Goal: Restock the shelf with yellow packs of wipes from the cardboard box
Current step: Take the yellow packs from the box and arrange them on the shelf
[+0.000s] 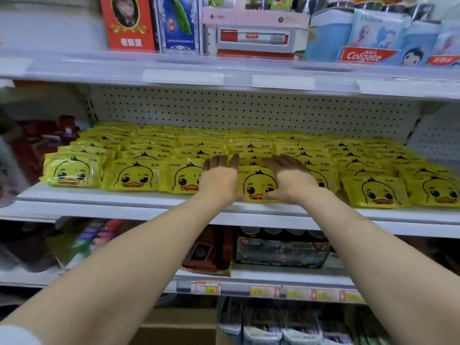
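Fingers (216, 162) straight, close together: your left hand (219, 176) and right hand (291, 179) squeeze the front yellow wipes pack (258, 184) between them, probably squaring its column.

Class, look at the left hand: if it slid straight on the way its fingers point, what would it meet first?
Most likely the rows of yellow packs just beyond the fingertips of the left hand; the pegboard panel stands behind them. Height is unclear, so it might skim over them.
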The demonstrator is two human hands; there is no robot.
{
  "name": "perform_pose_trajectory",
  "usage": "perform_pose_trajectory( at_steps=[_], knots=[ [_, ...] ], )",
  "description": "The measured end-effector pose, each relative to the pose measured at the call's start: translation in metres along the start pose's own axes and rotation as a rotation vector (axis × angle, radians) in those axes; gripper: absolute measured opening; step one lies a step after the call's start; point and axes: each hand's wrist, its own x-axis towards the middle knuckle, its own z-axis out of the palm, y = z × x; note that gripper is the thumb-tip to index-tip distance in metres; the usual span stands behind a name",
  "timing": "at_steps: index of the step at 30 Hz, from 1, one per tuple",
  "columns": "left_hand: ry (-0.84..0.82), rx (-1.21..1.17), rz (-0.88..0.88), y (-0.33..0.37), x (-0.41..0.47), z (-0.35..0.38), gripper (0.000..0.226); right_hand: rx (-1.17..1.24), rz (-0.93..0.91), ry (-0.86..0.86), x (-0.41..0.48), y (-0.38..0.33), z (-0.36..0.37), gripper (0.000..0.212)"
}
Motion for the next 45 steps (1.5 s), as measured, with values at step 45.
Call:
perform_pose_trajectory(
  at_steps=[45],
  knots=[
    [-0.047, -0.053, -0.093, -0.377, -0.139, -0.065, 0.092, 0.109, -0.131, -0.114, 0.027, -0.358, -0.014, 0.079]
  ],
)
